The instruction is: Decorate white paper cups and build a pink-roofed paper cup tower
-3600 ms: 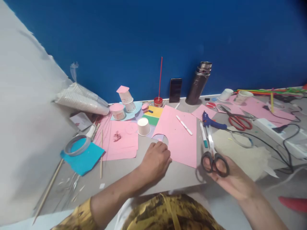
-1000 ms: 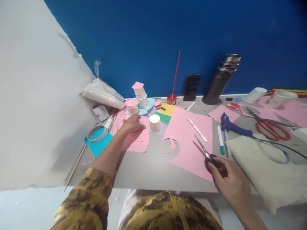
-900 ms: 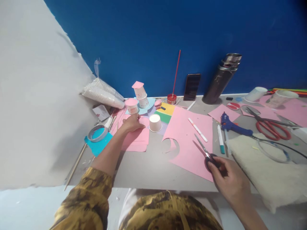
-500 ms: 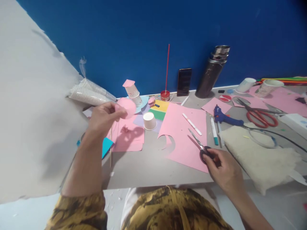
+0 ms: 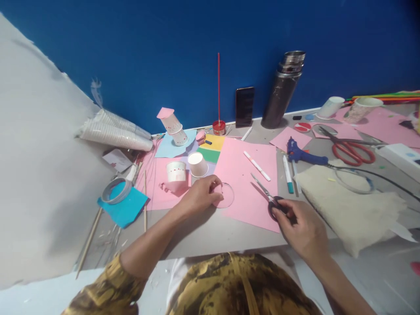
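My left hand (image 5: 201,196) rests fingers curled on a pink paper circle (image 5: 225,196), pressing it onto the left edge of a large pink sheet (image 5: 249,179). My right hand (image 5: 302,227) grips the black handles of small scissors (image 5: 269,197) lying on that sheet, blades pointing up-left. A white paper cup with red marks (image 5: 176,171) stands upside down on another pink sheet (image 5: 157,186). A plain white cup (image 5: 197,164) stands just right of it.
A stack of paper cups (image 5: 113,131) lies at far left by a tape roll (image 5: 113,191) on blue paper. A steel flask (image 5: 284,89), phone (image 5: 244,106), blue glue gun (image 5: 300,154), red scissors (image 5: 349,148), pens and a cream cloth (image 5: 348,205) crowd the table's right.
My left hand lifted the pink circle from near the decorated cups and brought it down right onto the large pink sheet. The marked cup now stands on the pink paper. My right hand stayed on the scissors.
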